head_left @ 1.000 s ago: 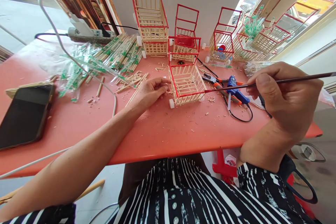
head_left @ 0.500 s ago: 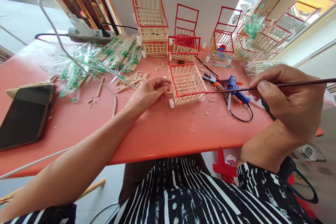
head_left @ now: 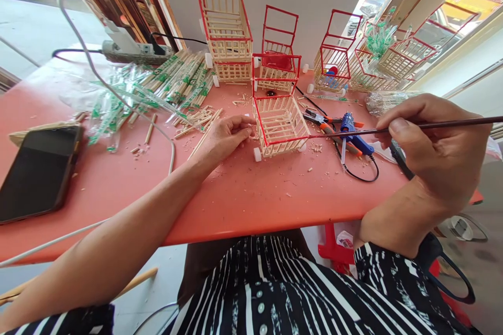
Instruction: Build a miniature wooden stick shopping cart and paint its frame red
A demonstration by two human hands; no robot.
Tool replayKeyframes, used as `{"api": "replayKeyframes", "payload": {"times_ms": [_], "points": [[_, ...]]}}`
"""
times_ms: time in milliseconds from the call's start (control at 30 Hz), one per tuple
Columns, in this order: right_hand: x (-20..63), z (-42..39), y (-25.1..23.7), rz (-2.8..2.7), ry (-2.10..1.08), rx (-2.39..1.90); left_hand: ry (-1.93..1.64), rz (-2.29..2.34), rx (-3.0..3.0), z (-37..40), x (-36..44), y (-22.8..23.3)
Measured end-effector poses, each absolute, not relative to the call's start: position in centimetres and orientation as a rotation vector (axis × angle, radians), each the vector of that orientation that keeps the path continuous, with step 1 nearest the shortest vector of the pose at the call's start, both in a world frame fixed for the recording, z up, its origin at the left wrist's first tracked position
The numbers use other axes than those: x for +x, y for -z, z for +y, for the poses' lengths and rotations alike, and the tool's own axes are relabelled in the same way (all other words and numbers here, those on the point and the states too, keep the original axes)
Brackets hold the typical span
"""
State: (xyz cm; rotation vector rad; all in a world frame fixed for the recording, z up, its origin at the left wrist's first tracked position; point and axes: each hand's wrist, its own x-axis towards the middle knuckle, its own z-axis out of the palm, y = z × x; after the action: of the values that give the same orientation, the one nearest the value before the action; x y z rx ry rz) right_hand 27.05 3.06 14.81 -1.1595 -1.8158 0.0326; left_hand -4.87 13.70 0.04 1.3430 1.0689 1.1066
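A miniature shopping cart (head_left: 281,124) made of pale sticks stands on the red table, with red paint along its top rim and handle frame and white wheels below. My left hand (head_left: 230,133) rests on the table at its left side, fingers curled and fingertips against the cart's side. In a pinch between thumb and fingers, my right hand (head_left: 436,146) holds a thin dark paintbrush (head_left: 456,123) nearly level. The brush tip meets the near right corner of the cart's red rim.
Behind stand several similar carts (head_left: 223,21). Pliers (head_left: 320,119) and a blue glue gun (head_left: 351,133) lie to the right. Wrapped chopsticks (head_left: 176,81), stick offcuts, a white cable (head_left: 90,63), a power strip (head_left: 129,52) and a phone (head_left: 37,172) are on the left.
My right hand has shifted slightly to the right, and the brush tip has barely moved at the rim's corner. My left hand and the cart stay in place.
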Motion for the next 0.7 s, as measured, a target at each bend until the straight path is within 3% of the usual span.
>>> {"api": "replayKeyframes", "payload": {"times_ms": [700], "points": [[27.15,2.71,-15.08,-1.893,-0.050,-1.188,-1.103,1.078,1.346,13.62,-4.78,-0.35]]}}
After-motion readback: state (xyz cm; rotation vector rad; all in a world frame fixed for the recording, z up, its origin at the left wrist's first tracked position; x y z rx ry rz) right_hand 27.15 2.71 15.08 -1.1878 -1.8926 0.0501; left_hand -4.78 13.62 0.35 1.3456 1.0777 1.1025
